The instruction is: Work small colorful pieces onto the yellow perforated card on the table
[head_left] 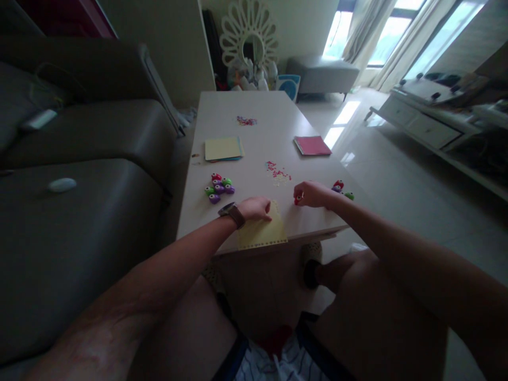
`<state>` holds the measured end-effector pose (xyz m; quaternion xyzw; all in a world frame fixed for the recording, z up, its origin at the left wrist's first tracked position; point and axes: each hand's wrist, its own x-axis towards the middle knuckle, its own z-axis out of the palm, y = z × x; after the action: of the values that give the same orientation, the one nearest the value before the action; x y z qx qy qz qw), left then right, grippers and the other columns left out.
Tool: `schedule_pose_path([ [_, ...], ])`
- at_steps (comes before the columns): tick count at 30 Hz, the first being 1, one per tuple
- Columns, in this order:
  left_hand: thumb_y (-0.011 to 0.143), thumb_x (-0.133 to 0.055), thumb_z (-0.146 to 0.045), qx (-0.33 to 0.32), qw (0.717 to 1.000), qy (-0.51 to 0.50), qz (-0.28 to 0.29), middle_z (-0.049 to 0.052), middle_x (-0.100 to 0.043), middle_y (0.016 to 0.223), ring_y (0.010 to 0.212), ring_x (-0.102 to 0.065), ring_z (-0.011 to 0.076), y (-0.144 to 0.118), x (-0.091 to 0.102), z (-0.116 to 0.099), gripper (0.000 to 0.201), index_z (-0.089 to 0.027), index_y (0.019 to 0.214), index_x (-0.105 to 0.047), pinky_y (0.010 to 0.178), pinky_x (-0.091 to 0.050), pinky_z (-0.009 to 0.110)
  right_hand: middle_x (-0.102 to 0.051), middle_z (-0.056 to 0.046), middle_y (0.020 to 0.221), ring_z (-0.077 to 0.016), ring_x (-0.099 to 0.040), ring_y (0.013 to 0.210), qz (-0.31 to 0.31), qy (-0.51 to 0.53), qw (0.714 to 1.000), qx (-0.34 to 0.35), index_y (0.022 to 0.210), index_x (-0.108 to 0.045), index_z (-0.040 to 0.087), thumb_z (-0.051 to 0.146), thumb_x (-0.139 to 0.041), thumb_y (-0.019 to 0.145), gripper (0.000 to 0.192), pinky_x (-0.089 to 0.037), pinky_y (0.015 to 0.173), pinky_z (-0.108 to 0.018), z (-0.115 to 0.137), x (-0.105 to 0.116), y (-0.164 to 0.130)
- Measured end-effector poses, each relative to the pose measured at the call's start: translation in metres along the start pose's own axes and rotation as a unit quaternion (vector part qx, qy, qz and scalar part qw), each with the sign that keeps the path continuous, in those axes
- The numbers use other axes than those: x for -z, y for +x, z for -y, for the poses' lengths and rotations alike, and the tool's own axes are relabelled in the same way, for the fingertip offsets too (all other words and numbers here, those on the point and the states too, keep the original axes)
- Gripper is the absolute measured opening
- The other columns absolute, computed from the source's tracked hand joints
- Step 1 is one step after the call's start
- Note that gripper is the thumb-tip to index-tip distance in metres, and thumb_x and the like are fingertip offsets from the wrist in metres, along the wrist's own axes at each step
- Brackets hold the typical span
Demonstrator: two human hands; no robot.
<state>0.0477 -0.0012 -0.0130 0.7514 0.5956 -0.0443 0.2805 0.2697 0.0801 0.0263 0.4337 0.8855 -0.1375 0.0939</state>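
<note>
A yellow sheet of paper [264,235] lies at the near edge of the table, with a row of small punched shapes along its border. My left hand [257,208], with a watch on the wrist, is closed with its fingertips on the sheet's upper part. To the right of the sheet, my right hand [311,194] is closed around a small red craft punch [298,199] at the tabletop. More punches, a red one [337,185] and a green one [349,195], are partly hidden behind my right forearm. Several purple, green and red punches [219,188] sit grouped left of my left hand.
The white table [273,108] also bears a stack of yellow paper [223,148], a pink stack of paper [313,145], scattered pink and white cutouts [278,172] and a farther colourful pile of cutouts [246,121]. A dark sofa [91,222] stands left.
</note>
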Motion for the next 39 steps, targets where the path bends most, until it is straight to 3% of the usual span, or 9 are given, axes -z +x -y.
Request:
schedule_pose_path([
  [6,0.075,-0.076,-0.037,-0.001,1.000,-0.011,-0.004,0.004,-0.072,0.090,0.071,-0.059,0.0161,0.001,-0.002,0.003,0.027,-0.019,0.092,-0.066,0.059,-0.035,0.027,-0.074,-0.008,0.102,-0.0208,-0.067,0.089,0.032,0.074,0.997,0.020,0.098,-0.074,0.019,0.016,-0.076,0.069,0.029,-0.049,0.075,-0.030,-0.002,0.000,0.001],
  [10,0.075,-0.076,-0.036,-0.007,1.000,-0.018,-0.007,0.004,-0.072,0.090,0.071,-0.059,0.0161,-0.001,-0.002,0.003,0.026,-0.019,0.093,-0.067,0.059,-0.034,0.027,-0.074,-0.006,0.101,-0.0197,-0.067,0.092,0.055,0.171,0.982,0.063,0.094,-0.073,0.018,0.008,-0.068,0.071,0.025,-0.051,0.082,-0.030,-0.001,-0.001,0.003],
  [14,0.076,-0.076,-0.037,-0.004,1.000,-0.016,-0.011,0.004,-0.072,0.092,0.073,-0.059,0.0167,-0.004,0.000,0.001,0.027,-0.020,0.094,-0.067,0.058,-0.034,0.027,-0.075,-0.007,0.103,-0.0205,-0.068,0.091,0.086,0.194,0.975,0.071,0.097,-0.072,0.017,0.005,-0.062,0.073,0.029,-0.053,0.081,-0.031,-0.002,-0.006,0.006],
  [18,0.075,-0.077,-0.037,-0.006,1.000,-0.014,-0.011,0.003,-0.071,0.090,0.072,-0.059,0.0166,-0.004,0.001,0.001,0.026,-0.020,0.092,-0.067,0.057,-0.033,0.027,-0.070,-0.011,0.122,-0.0232,-0.068,0.097,-0.003,0.172,0.984,0.043,0.125,-0.065,0.017,0.005,-0.063,0.072,0.054,-0.054,0.084,-0.034,-0.007,-0.009,0.009],
  [22,0.076,-0.076,-0.036,-0.006,1.000,-0.014,-0.018,0.003,-0.071,0.090,0.072,-0.059,0.0168,-0.006,0.002,-0.001,0.025,-0.020,0.092,-0.067,0.057,-0.032,0.028,-0.067,-0.012,0.128,-0.0232,-0.065,0.108,-0.051,0.175,0.982,0.046,0.123,-0.066,0.017,0.007,-0.063,0.077,0.047,-0.053,0.093,-0.034,-0.014,-0.005,0.007],
  [26,0.076,-0.077,-0.035,-0.013,1.000,-0.015,-0.021,0.003,-0.071,0.089,0.072,-0.059,0.0166,-0.009,0.003,-0.002,0.024,-0.019,0.091,-0.066,0.056,-0.032,0.028,-0.073,-0.011,0.111,-0.0224,-0.069,0.094,-0.003,0.170,0.985,0.017,0.109,-0.072,0.018,0.015,-0.071,0.076,0.034,-0.055,0.083,-0.033,-0.019,0.001,0.003],
  [32,0.076,-0.076,-0.035,-0.019,1.000,-0.013,-0.022,0.003,-0.071,0.088,0.071,-0.059,0.0159,-0.008,0.001,0.000,0.024,-0.019,0.091,-0.066,0.056,-0.032,0.027,-0.074,-0.009,0.100,-0.0207,-0.068,0.083,0.085,0.132,0.988,0.007,0.106,-0.073,0.017,0.023,-0.078,0.072,0.035,-0.051,0.074,-0.031,-0.017,-0.003,0.003],
  [39,0.076,-0.076,-0.036,-0.021,0.999,-0.011,-0.027,0.004,-0.071,0.090,0.072,-0.059,0.0165,-0.008,0.000,0.001,0.025,-0.019,0.091,-0.065,0.057,-0.033,0.027,-0.074,-0.009,0.100,-0.0182,-0.065,0.079,0.036,0.082,0.996,0.002,0.103,-0.070,0.017,0.019,-0.073,0.075,0.028,-0.047,0.068,-0.028,-0.005,-0.008,0.010],
])
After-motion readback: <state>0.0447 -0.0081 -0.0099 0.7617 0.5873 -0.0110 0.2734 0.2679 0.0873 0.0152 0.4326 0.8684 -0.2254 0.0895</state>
